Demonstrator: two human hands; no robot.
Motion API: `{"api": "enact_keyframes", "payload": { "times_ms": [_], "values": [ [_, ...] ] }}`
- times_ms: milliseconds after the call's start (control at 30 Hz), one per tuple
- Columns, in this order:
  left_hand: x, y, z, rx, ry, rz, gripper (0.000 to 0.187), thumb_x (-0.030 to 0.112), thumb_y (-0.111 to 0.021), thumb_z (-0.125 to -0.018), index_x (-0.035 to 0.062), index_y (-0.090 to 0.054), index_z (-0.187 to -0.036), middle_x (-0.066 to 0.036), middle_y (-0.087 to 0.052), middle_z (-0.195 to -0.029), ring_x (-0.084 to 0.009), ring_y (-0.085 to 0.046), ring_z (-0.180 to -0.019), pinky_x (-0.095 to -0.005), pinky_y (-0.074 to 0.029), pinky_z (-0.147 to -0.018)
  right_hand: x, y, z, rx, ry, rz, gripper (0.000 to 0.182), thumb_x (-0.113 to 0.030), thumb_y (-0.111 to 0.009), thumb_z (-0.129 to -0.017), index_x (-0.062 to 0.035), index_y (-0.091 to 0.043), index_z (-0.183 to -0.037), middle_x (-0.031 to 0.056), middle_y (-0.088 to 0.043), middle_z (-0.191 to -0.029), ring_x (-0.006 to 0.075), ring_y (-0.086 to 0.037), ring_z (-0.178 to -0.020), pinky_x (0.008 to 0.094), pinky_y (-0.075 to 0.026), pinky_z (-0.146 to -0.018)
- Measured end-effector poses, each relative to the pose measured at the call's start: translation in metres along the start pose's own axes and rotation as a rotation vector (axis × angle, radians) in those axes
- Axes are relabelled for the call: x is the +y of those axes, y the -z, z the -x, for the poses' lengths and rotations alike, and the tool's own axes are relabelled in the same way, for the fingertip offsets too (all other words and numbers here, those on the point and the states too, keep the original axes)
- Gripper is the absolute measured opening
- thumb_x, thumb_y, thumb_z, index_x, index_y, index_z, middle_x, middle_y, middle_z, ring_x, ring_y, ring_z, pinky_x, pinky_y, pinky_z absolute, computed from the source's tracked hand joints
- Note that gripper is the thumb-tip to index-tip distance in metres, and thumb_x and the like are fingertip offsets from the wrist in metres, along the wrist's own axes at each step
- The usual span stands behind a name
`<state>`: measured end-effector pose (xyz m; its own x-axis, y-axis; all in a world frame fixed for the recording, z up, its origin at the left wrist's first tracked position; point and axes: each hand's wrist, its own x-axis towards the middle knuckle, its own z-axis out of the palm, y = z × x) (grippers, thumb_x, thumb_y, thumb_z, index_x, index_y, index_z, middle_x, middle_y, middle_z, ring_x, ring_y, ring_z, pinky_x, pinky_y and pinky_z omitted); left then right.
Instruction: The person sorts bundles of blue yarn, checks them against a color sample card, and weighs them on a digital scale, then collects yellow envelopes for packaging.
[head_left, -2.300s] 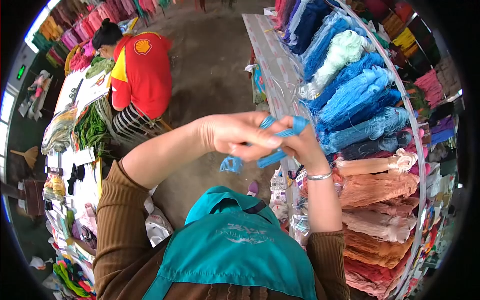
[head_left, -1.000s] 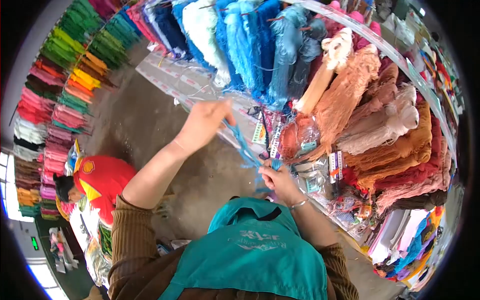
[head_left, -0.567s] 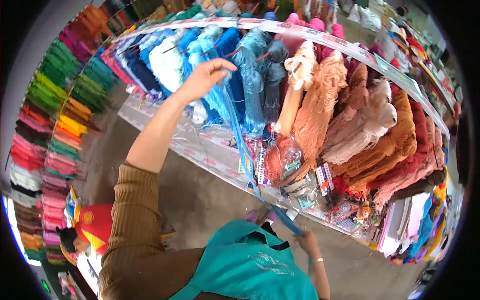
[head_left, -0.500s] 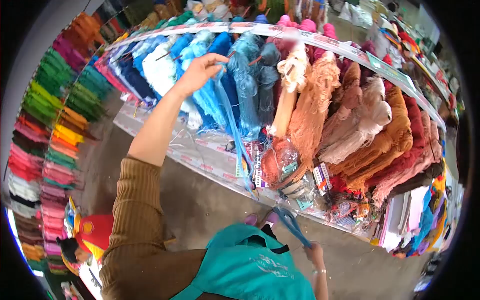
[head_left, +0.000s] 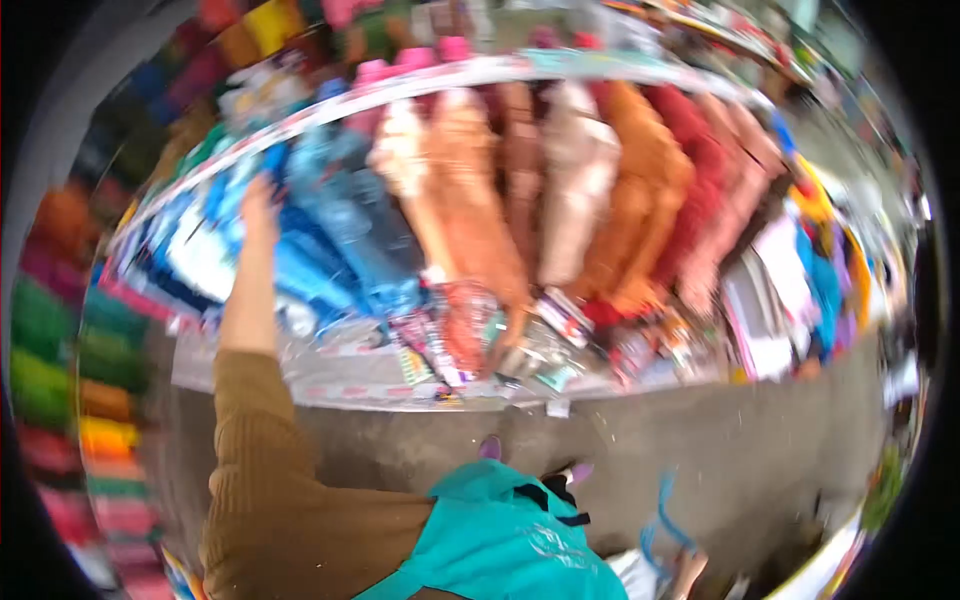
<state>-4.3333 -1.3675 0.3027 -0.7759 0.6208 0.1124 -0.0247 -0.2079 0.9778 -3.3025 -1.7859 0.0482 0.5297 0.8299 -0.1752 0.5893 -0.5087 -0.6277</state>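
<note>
My left hand (head_left: 258,200) is stretched out to the row of blue yarn skeins (head_left: 325,190) on the rack, at their upper part. Motion blur smears its fingers, so its grip cannot be made out. Low at the right, my right hand (head_left: 690,568) is closed on a thin hank of blue yarn (head_left: 665,515), which loops up from the fingers and hangs free of the rack. Beside my left forearm are white skeins (head_left: 205,250).
A pale rail (head_left: 440,75) runs above the hanging skeins. Orange skeins (head_left: 640,190) and red skeins (head_left: 705,180) hang further right. Small plastic packets (head_left: 555,345) lie along the low ledge. More coloured yarn (head_left: 110,400) hangs at the left. Grey floor (head_left: 400,445) lies below.
The view has swung right, blurring the picture. The blue strand that hung below my left hand no longer shows there. My right hand, still with blue yarn, is farther out to the right.
</note>
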Motion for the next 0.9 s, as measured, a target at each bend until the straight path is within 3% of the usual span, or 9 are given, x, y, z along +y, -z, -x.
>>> {"api": "enact_keyframes", "payload": {
  "times_ms": [67,100,200,300,367,500,633,800,900],
  "values": [
    [-0.043,0.027,-0.028,0.185,-0.601,-1.435,0.028,0.016,-0.047,-0.091,0.0068,-0.069,-0.106,-0.015,-0.068,-0.104,-0.0228,-0.063,-0.096,-0.0345,-0.048,-0.090,-0.079,0.043,0.006,0.112,0.015,0.069,0.020,-0.016,-0.056,-0.080,-0.0007,-0.054,-0.068,0.0066,-0.048,-0.052,0.0131,-0.044,-0.050,0.0351,-0.036,-0.046],
    [-0.059,0.018,0.014,0.218,-0.572,-0.716,0.030,0.013,-0.045,-0.092,0.0021,-0.067,-0.109,-0.014,-0.067,-0.113,-0.0232,-0.062,-0.101,-0.0348,-0.048,-0.092,-0.096,0.067,0.001,0.136,0.063,0.043,0.020,-0.015,-0.056,-0.081,0.0003,-0.052,-0.068,0.0076,-0.049,-0.055,0.0132,-0.044,-0.053,0.0349,-0.037,-0.049],
    [-0.111,-0.042,0.118,0.193,-0.341,-0.104,0.036,0.019,-0.046,-0.094,-0.0055,-0.061,-0.115,-0.021,-0.063,-0.118,-0.0276,-0.059,-0.110,-0.0391,-0.045,-0.101,-0.085,0.126,-0.025,0.246,-0.073,0.056,0.016,-0.014,-0.063,-0.082,0.0010,-0.059,-0.075,0.0071,-0.050,-0.060,0.0101,-0.044,-0.061,0.0320,-0.040,-0.055],
    [-0.174,-0.129,0.277,-0.163,-0.309,-0.367,0.024,0.020,-0.052,-0.094,-0.0002,-0.061,-0.102,-0.005,-0.056,-0.084,-0.0160,-0.049,-0.071,-0.0300,-0.044,-0.065,-0.116,0.198,-0.042,0.351,-0.023,-0.022,0.017,-0.013,-0.064,-0.084,0.0025,-0.059,-0.082,0.0061,-0.050,-0.062,0.0093,-0.045,-0.062,0.0301,-0.041,-0.055],
    [-0.171,-0.237,0.442,-0.334,-0.044,-0.138,0.020,0.019,-0.050,-0.095,0.0041,-0.064,-0.097,-0.003,-0.057,-0.083,-0.0136,-0.053,-0.073,-0.0285,-0.043,-0.064,-0.124,0.248,-0.046,0.372,-0.027,-0.029,0.015,-0.012,-0.063,-0.084,0.0027,-0.059,-0.082,0.0053,-0.049,-0.062,0.0089,-0.043,-0.061,0.0288,-0.040,-0.055],
    [-0.166,-0.385,0.663,-1.192,0.146,-0.220,0.023,0.015,-0.050,-0.097,-0.0004,-0.066,-0.103,-0.004,-0.065,-0.092,-0.0107,-0.057,-0.076,-0.0250,-0.046,-0.069,-0.107,0.330,-0.064,0.342,-0.012,-0.160,0.013,-0.008,-0.063,-0.085,0.0040,-0.058,-0.083,0.0030,-0.046,-0.062,0.0077,-0.041,-0.061,0.0271,-0.037,-0.054],
    [-0.065,-0.532,0.860,-1.851,-0.008,0.036,0.038,0.006,-0.059,-0.091,0.0008,-0.055,-0.128,-0.010,-0.059,-0.128,-0.0191,-0.056,-0.119,-0.0321,-0.043,-0.100,-0.085,0.384,-0.103,0.271,0.032,-0.104,0.013,-0.007,-0.063,-0.084,0.0043,-0.058,-0.082,0.0058,-0.044,-0.060,0.0087,-0.040,-0.059,0.0288,-0.037,-0.053],
    [0.007,-0.671,1.045,-2.192,-0.478,0.413,0.072,0.012,-0.071,-0.081,0.0041,-0.038,-0.143,-0.015,-0.055,-0.133,-0.0255,-0.051,-0.125,-0.0365,-0.041,-0.104,-0.048,0.421,-0.188,0.167,0.144,0.045,0.014,-0.013,-0.064,-0.081,0.0000,-0.061,-0.081,0.0180,-0.057,-0.064,0.0351,-0.053,-0.056,0.0410,-0.044,-0.055],
    [0.000,-0.745,1.128,-2.564,-0.151,0.307,0.078,0.006,-0.070,-0.080,0.0065,-0.031,-0.148,-0.013,-0.054,-0.133,-0.0196,-0.052,-0.123,-0.0343,-0.040,-0.105,-0.011,0.444,-0.246,0.267,0.218,0.130,0.015,-0.015,-0.065,-0.076,-0.0060,-0.065,-0.087,0.0174,-0.061,-0.068,0.0375,-0.062,-0.067,0.0453,-0.050,-0.062]
  ]
}}
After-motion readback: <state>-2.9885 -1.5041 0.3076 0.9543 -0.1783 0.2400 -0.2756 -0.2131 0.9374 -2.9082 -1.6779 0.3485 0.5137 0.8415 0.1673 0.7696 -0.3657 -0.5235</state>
